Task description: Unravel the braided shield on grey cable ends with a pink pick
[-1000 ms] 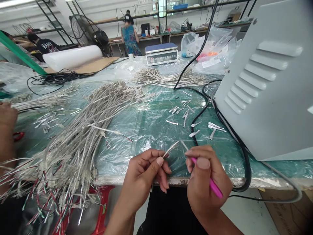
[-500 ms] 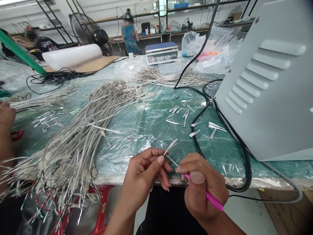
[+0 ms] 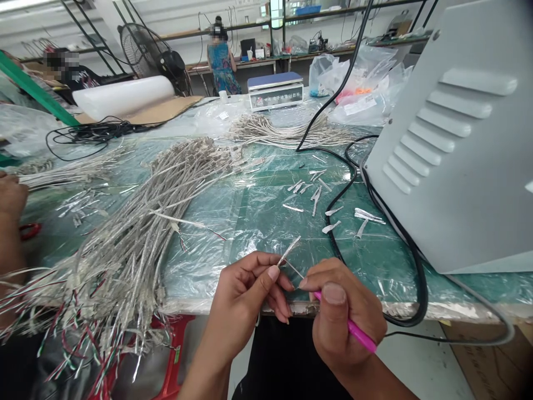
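Observation:
My left hand (image 3: 249,294) pinches the end of a thin foil-shielded cable (image 3: 288,251) between thumb and fingers, its silver tip sticking up toward the table. My right hand (image 3: 345,316) is closed round a pink-handled pick tool (image 3: 357,334), held like a pen, with its metal needle (image 3: 293,269) touching the cable end just beside my left thumb. Both hands hover at the near edge of the green mat (image 3: 266,216). A large heap of the same silver cables (image 3: 137,233) with red, green and white wire ends lies to the left.
A grey vented machine housing (image 3: 453,150) stands at the right, black cords (image 3: 353,183) looping beside it. Several cut foil scraps (image 3: 316,194) lie on the mat. Another person's hand (image 3: 10,194) rests at the far left. A scale (image 3: 275,91), plastic bags (image 3: 362,83) and a fan (image 3: 141,50) stand behind.
My right hand has moved left and slightly down, bringing the needle tip against the cable end held by my left hand, which stayed nearly still.

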### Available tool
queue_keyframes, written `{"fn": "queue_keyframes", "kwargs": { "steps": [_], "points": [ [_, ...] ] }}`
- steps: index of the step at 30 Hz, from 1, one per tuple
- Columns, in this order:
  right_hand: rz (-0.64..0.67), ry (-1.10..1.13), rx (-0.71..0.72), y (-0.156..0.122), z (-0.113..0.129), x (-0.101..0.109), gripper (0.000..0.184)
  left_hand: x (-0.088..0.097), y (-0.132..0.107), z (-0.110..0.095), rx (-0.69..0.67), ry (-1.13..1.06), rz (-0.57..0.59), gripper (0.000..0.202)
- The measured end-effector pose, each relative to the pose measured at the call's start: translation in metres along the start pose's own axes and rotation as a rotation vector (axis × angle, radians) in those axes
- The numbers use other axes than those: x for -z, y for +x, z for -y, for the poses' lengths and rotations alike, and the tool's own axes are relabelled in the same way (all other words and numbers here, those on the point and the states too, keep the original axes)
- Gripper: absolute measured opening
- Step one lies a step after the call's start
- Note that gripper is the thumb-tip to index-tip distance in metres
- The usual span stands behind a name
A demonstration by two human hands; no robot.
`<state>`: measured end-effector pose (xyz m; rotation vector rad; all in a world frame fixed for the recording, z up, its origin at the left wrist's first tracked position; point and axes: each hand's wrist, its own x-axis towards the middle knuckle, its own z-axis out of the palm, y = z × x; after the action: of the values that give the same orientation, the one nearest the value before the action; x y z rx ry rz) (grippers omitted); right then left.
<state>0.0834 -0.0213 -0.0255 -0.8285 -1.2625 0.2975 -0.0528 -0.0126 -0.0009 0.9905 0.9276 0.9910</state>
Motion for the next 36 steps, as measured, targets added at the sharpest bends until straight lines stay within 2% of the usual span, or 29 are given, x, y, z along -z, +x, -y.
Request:
{"fn": "queue_keyframes", "kwargs": {
  "steps": [6,10,14,24,36],
  "points": [
    [0.027,-0.048,-0.005,0.0012,0.0014,0.0004,0.024,0.001,0.0018,0.0002,0.006,-0.019,-0.002,0.012],
    [-0.006,-0.081,-0.026,0.0004,0.0013,0.0009,0.025,0.0008,0.002,-0.0004,0.002,-0.033,0.004,0.011],
    [-0.009,-0.023,0.013,-0.0001,0.0009,0.0007,0.026,0.0004,0.0015,-0.0003,0.002,-0.049,0.002,0.011],
    [0.097,0.028,0.001,-0.0016,0.0002,0.0039,0.026,0.0008,0.0018,0.0001,-0.003,-0.045,0.015,0.012],
    [0.0,-0.002,-0.004,-0.001,-0.0006,-0.0006,0.025,0.0001,0.0026,0.0018,-0.006,-0.045,0.017,0.013]
  ]
}}
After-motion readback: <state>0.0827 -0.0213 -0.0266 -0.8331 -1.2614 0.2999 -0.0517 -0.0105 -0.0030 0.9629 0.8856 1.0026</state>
